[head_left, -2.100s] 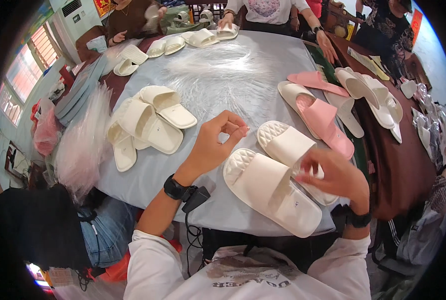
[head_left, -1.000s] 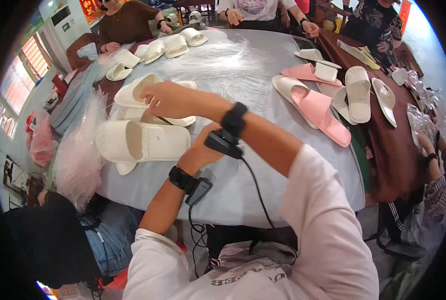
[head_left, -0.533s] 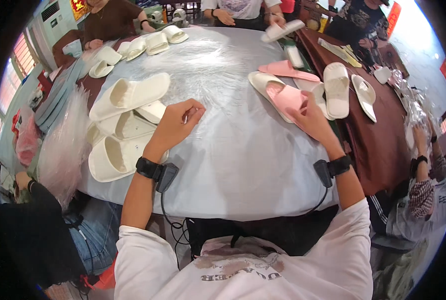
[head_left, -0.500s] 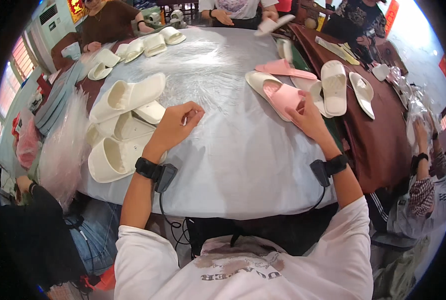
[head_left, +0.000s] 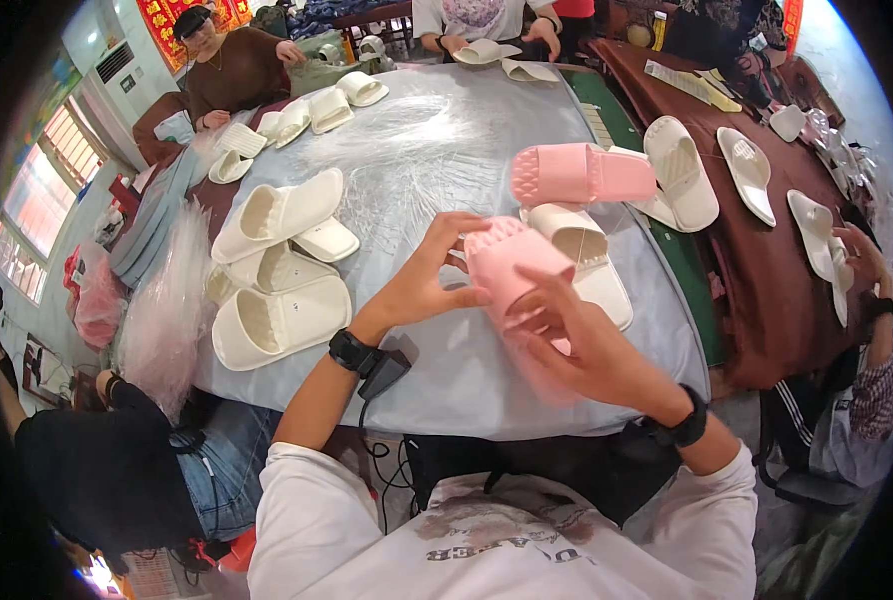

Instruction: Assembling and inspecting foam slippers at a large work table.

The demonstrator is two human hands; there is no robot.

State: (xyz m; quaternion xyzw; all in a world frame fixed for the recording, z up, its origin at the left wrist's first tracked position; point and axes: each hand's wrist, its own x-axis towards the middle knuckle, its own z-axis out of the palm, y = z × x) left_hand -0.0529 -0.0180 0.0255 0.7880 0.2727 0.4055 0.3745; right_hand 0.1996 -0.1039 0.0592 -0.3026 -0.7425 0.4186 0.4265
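Over the near tabletop (head_left: pixel 427 385) I have the pink slide (head_left: pixel 502 282), left hand (head_left: pixel 422 278) gripping its toe end (head_left: pixel 499 236), right hand (head_left: pixel 602 355) its strap (head_left: pixel 529 260); likely light and flexible, best held by the edges.

They wear a white short-sleeved T-shirt (head_left: pixel 632 555) with a brownish print (head_left: pixel 515 511) and dark lettering (head_left: pixel 482 549), plus black wrist straps (head_left: pixel 352 352), the left carrying a black box (head_left: pixel 388 375) with a thin cable (head_left: pixel 364 425).
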